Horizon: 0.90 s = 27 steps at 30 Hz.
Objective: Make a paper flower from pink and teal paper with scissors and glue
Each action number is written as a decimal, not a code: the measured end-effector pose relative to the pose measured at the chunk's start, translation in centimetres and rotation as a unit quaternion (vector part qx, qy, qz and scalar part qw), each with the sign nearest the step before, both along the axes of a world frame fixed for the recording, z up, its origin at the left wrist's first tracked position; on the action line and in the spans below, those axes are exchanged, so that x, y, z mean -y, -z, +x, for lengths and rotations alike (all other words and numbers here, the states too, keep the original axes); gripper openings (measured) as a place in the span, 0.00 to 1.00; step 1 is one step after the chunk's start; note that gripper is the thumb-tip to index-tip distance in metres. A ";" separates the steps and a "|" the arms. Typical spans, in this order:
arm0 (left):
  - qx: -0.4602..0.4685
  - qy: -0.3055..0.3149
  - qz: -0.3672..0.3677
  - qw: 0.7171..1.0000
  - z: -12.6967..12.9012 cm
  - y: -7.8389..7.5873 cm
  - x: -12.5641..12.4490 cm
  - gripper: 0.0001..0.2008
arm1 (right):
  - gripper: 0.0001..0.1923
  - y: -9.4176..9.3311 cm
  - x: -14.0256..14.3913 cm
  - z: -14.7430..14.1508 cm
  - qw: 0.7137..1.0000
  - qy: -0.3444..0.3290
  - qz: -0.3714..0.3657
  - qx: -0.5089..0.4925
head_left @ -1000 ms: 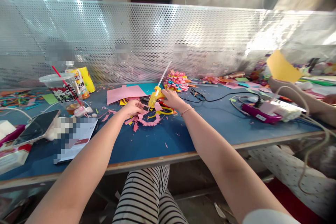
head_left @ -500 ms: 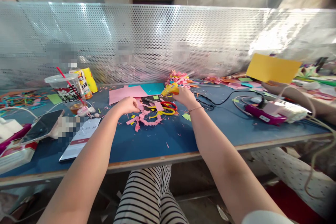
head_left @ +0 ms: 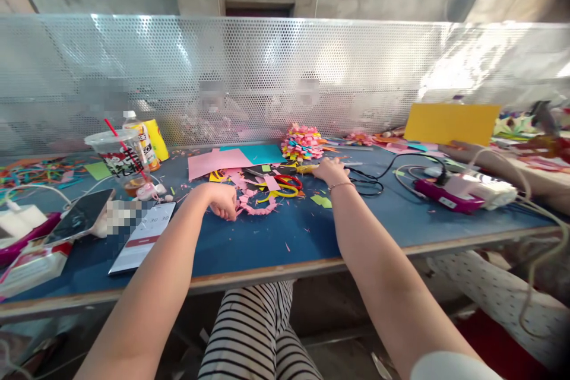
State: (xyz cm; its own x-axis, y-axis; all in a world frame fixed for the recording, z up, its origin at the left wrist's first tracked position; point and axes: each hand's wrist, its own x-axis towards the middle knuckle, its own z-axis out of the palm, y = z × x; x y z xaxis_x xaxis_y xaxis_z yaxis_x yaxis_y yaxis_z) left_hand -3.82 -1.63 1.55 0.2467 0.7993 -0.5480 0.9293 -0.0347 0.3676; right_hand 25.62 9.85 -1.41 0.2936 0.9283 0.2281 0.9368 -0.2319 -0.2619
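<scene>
My left hand [head_left: 225, 200] is closed at the left end of a curved, fringed pink paper strip [head_left: 260, 209], its fingertips partly hidden. My right hand [head_left: 332, 171] is on a yellow glue gun [head_left: 307, 170] low over the table, its nozzle to the left and a pale stick out behind. Between the hands lie scissors with red and yellow handles [head_left: 289, 186] and a small pink paper piece [head_left: 271, 183]. Just behind the glue gun stands a pink, yellow and blue paper-fringe bundle [head_left: 303, 142].
Pink [head_left: 218, 161] and blue paper sheets [head_left: 256, 153] lie behind. At left are a plastic cup [head_left: 118, 160], a bottle and phones [head_left: 145, 234]. A black cable [head_left: 374, 178] runs right to a purple power strip [head_left: 449, 195]. Another person's arm [head_left: 472, 154] is near a yellow sheet [head_left: 452, 123].
My right hand has lowered the glue gun and moved slightly right, uncovering the fringe bundle. My left hand has come down and nearer, to the pink strip's left end.
</scene>
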 end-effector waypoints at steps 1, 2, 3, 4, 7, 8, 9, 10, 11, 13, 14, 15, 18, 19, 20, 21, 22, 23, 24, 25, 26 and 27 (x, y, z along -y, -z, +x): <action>0.009 -0.002 0.001 1.000 -0.3 -0.1 -0.1 0.03 | 0.28 -0.3 0.2 -0.3 1.000 0.004 0.008 0.000; 0.020 -0.002 0.004 1.000 -0.7 -0.3 -0.1 0.02 | 0.26 -0.6 0.4 -0.6 1.000 0.004 0.020 -0.001; 0.033 -0.001 0.008 0.999 -1.0 -0.4 -0.2 0.03 | 0.25 -0.9 0.6 -1.2 0.999 -0.007 0.040 -0.002; 0.047 -0.001 0.012 0.999 -1.3 -0.6 -0.2 0.03 | 0.23 -1.2 0.8 -1.9 0.997 -0.035 0.065 -0.006; 0.103 -0.002 0.014 0.995 -1.7 -0.8 -0.3 0.05 | 0.14 -1.8 1.9 -4.8 0.961 -0.245 0.117 -0.058; 0.127 -0.004 0.015 0.992 -1.7 -0.8 -0.3 0.05 | 0.12 -2.0 2.5 -5.9 0.930 -0.337 0.119 -0.082; 0.152 -0.006 0.021 0.988 -1.6 -0.7 -0.3 0.05 | 0.11 -2.1 3.2 -7.1 0.895 -0.417 0.116 -0.108; 0.178 -0.008 0.029 0.984 -1.4 -0.7 -0.4 0.05 | 0.11 -2.2 4.0 -8.2 0.858 -0.486 0.102 -0.130; 0.202 -0.009 0.040 0.979 -1.2 -0.6 -0.4 0.05 | 0.11 -2.2 4.8 -9.1 0.825 -0.536 0.089 -0.155; 0.234 -0.015 0.060 0.970 -0.6 -0.4 -0.4 0.06 | 0.12 -2.1 6.3 -10.7 0.781 -0.596 0.060 -0.174; 0.241 -0.021 0.065 0.968 -0.3 -0.3 -0.4 0.06 | 0.12 -2.0 6.9 -11.3 0.770 -0.611 0.053 -0.174; 0.244 -0.027 0.066 0.967 -0.1 -0.2 -0.4 0.06 | 0.11 -1.9 7.4 -11.7 0.766 -0.615 0.054 -0.178; 0.253 -0.042 0.083 0.963 0.2 0.0 -0.6 0.06 | 0.09 -1.5 7.8 -12.3 0.766 -0.608 0.055 -0.201; 0.260 -0.043 0.098 0.960 0.2 0.1 -0.7 0.06 | 0.09 -1.4 7.7 -12.4 0.765 -0.607 0.054 -0.208; 0.269 -0.042 0.117 0.955 0.2 0.2 -0.9 0.05 | 0.10 -1.3 7.5 -12.4 0.767 -0.604 0.053 -0.213; 0.280 -0.040 0.137 0.949 0.1 0.4 -1.1 0.05 | 0.10 -1.3 7.3 -12.3 0.772 -0.596 0.054 -0.215; 0.290 -0.038 0.158 0.943 -0.1 0.6 -1.4 0.05 | 0.09 -1.3 7.2 -12.3 0.781 -0.584 0.056 -0.215; 0.296 -0.037 0.181 0.937 -0.2 0.7 -1.7 0.05 | 0.08 -1.3 7.0 -12.2 0.792 -0.568 0.056 -0.216; 0.295 -0.038 0.206 0.932 -0.3 1.0 -2.0 0.06 | 0.06 -1.4 6.8 -12.0 0.805 -0.549 0.053 -0.220; 0.288 -0.042 0.233 0.928 -0.4 1.2 -2.4 0.07 | 0.04 -1.4 6.6 -11.9 0.817 -0.529 0.048 -0.224; 0.272 -0.046 0.263 0.924 -0.5 1.6 -2.8 0.08 | 0.03 -1.5 6.4 -11.7 0.829 -0.509 0.040 -0.229; 0.253 -0.052 0.291 0.921 -0.6 1.9 -3.2 0.08 | 0.03 -1.4 6.1 -11.6 0.839 -0.489 0.028 -0.236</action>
